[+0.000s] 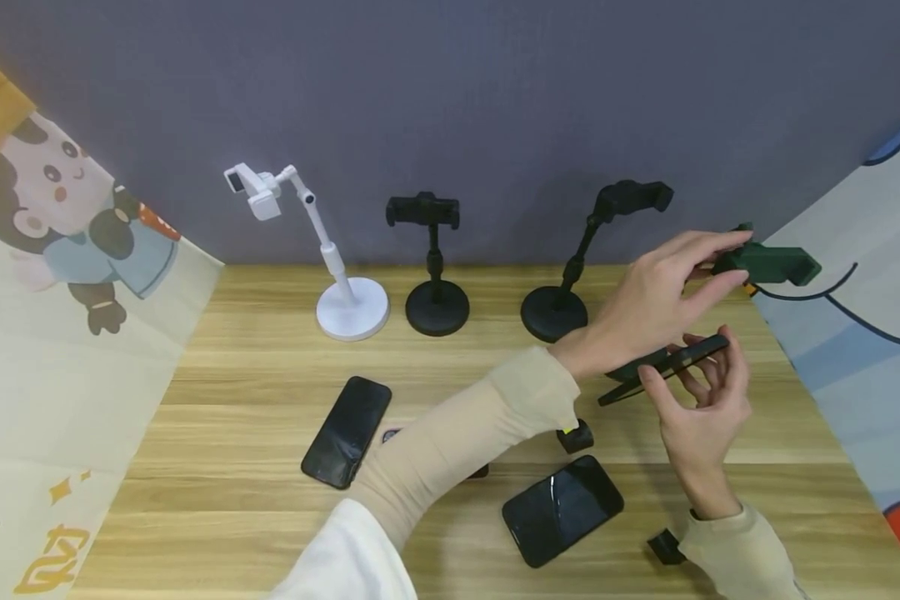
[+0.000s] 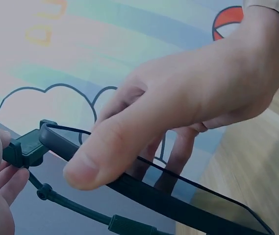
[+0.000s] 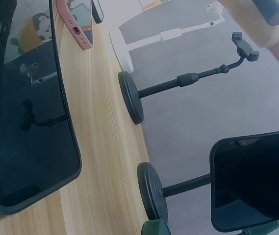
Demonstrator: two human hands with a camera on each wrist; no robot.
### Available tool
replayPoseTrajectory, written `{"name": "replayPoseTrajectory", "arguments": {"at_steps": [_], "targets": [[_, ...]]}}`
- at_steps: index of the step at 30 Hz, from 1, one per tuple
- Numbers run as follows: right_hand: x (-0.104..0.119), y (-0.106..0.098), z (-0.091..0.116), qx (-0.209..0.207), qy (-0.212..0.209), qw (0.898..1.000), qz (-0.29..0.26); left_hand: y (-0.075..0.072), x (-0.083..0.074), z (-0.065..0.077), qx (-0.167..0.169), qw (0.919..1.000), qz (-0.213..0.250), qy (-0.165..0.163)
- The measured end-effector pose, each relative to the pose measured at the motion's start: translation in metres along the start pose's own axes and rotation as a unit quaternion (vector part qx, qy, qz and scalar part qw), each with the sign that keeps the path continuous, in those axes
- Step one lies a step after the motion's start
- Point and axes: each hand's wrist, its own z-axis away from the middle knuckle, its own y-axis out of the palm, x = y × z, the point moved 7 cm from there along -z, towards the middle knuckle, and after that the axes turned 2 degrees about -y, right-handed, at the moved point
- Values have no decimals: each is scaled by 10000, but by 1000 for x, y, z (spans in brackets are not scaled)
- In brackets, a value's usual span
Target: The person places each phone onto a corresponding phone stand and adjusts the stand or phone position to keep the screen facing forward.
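Note:
My left hand (image 1: pixel 648 292) pinches the clamp (image 1: pixel 772 263) of a dark green phone stand between thumb and fingers. In the left wrist view, the green stem (image 2: pixel 75 208) slopes down from that clamp. Just below, my right hand (image 1: pixel 705 408) grips a black smartphone (image 1: pixel 671 369) by its edges, tilted and held above the table. The phone's dark face (image 3: pixel 252 181) shows in the right wrist view. Part of the green stand's base (image 1: pixel 636 365) appears behind the phone; the rest is hidden by it and my left arm.
Along the back wall stand a white phone stand (image 1: pixel 352 308) and two black ones, a middle stand (image 1: pixel 437 308) and a right-hand stand (image 1: pixel 553 313). Two black phones, left (image 1: pixel 347 432) and front (image 1: pixel 562 510), lie on the wooden table. A pink-cased phone (image 3: pixel 75 22) is mostly under my left forearm.

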Motion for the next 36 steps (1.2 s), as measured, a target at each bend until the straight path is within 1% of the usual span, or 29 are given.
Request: {"name": "replayPoseTrajectory", "arguments": {"at_steps": [5,9,12,16,19,23,30,36], "targets": [[-1,0,1,-14,16,10000,-14,1,1,-2,-35,9999,78,-88],[-1,-1,1,-17,7,10000,-9,4,2,-3,74,9996,89,-275],[0,-2,-1,-31,-16,10000,-45,6,3,-4,221,9989,-7,-409],[0,-4,-2,-56,-21,10000,-53,8,2,-5,287,9987,-87,-401],[1,-4,-2,-51,-3,10000,14,8,1,-5,262,9992,-148,-280],[0,-4,-1,-22,50,9999,102,8,-1,-7,303,9989,-281,-209],[-1,-3,0,38,60,9998,205,9,-1,-8,513,9970,-408,-419],[0,-2,-1,49,69,9998,159,8,1,-8,576,9959,-470,-525]]}}
